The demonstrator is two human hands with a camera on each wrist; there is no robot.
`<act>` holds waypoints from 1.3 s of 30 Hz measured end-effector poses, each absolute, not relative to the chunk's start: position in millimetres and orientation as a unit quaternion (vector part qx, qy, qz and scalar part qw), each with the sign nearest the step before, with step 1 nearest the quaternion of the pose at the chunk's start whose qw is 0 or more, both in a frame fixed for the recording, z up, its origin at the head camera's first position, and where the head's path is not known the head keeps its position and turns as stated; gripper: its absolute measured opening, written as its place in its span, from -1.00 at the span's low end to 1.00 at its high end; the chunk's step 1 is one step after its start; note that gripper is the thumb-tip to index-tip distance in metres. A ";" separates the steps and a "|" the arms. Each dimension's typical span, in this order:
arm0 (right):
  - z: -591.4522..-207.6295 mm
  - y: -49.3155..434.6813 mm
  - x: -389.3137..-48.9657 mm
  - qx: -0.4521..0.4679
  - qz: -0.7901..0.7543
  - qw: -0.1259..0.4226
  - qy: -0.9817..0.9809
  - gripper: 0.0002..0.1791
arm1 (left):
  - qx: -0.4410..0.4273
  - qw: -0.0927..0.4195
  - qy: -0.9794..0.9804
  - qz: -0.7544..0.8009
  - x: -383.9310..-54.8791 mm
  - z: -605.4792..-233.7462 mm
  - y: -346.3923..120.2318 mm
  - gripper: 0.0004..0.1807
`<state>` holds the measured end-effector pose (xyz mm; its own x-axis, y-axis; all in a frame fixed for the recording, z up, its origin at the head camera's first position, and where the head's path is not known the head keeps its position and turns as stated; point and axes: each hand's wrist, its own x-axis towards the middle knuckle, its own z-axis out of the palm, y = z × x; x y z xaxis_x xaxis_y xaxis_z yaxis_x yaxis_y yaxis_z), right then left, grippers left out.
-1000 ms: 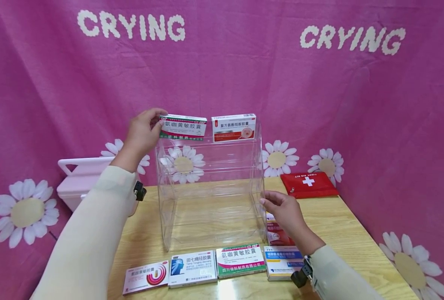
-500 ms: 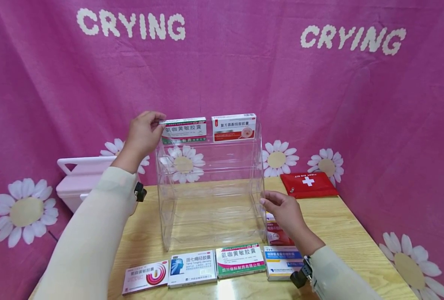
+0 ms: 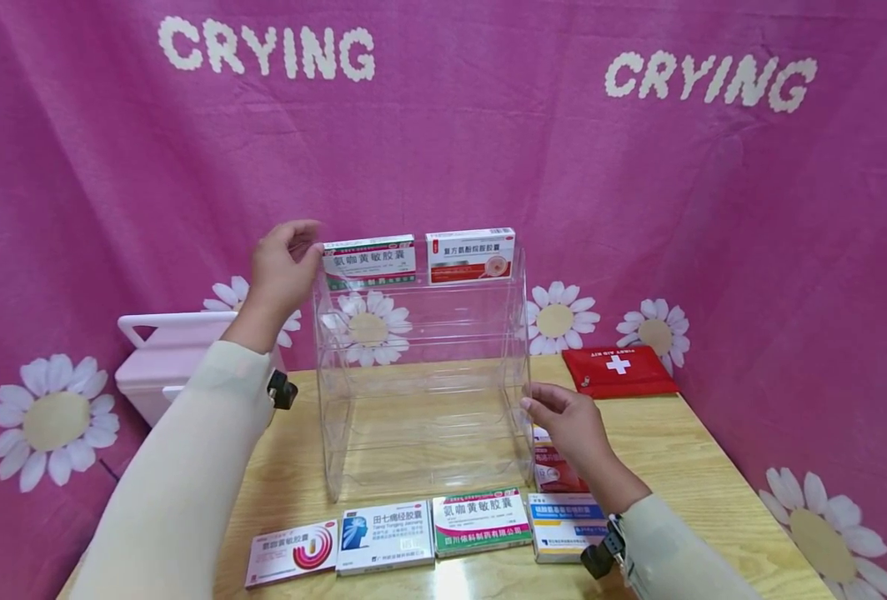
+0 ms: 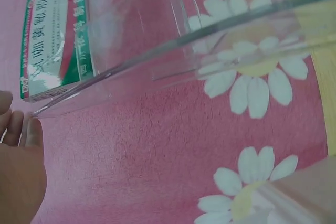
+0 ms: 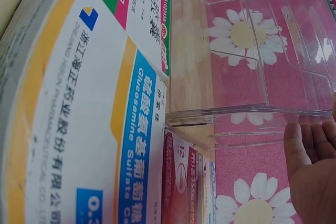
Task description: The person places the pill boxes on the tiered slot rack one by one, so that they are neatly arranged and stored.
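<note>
A clear plastic tiered display rack (image 3: pixel 421 392) stands on the table. On its top tier are a green-and-white medicine box (image 3: pixel 370 262) at left and a red-and-white medicine box (image 3: pixel 471 257) at right, both upright. My left hand (image 3: pixel 282 268) is beside the left box, fingers loosely bent and holding nothing. In the left wrist view its thumb (image 4: pixel 34 132) is close to the rack's side edge; whether it touches cannot be told. My right hand (image 3: pixel 569 423) pinches the rack's right side panel between thumb and fingers.
Along the front lie a pink-ringed box (image 3: pixel 292 554), a blue-head box (image 3: pixel 385 537), another green-and-white box (image 3: pixel 483 522) and a blue-and-yellow box (image 3: pixel 563 525). Red boxes (image 3: pixel 554 468) are partly hidden behind my right hand. A red first aid pouch (image 3: pixel 619 372) and pink case (image 3: pixel 173 354) stand behind.
The left box was tilted in my left fingers and then settled level on the top tier. My left hand has let go and drawn slightly left. The right hand stays on the rack.
</note>
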<state>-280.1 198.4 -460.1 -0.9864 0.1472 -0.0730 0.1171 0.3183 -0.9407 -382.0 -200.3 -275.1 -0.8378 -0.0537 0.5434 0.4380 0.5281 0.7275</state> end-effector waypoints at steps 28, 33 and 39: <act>-454.3 204.4 -280.2 -0.076 0.573 -0.002 -0.816 -0.46 | -0.175 0.049 -0.881 -0.438 -224.7 -460.2 -288.9 -0.59; -455.0 201.3 -281.6 -0.078 0.575 -0.006 -0.814 -0.47 | -0.226 -0.008 -0.869 -0.440 -204.7 -482.7 -308.5 -0.52; -455.9 199.4 -281.5 -0.077 0.573 -0.010 -0.816 -0.47 | -0.225 -0.106 -0.868 -0.431 -193.6 -493.0 -320.3 -0.42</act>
<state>-281.5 199.4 -455.9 -0.9880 0.1135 -0.1047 0.1371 0.3326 -0.9331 -193.6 -320.3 -493.0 -0.8768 0.4808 0.0103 0.2990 0.5283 0.7947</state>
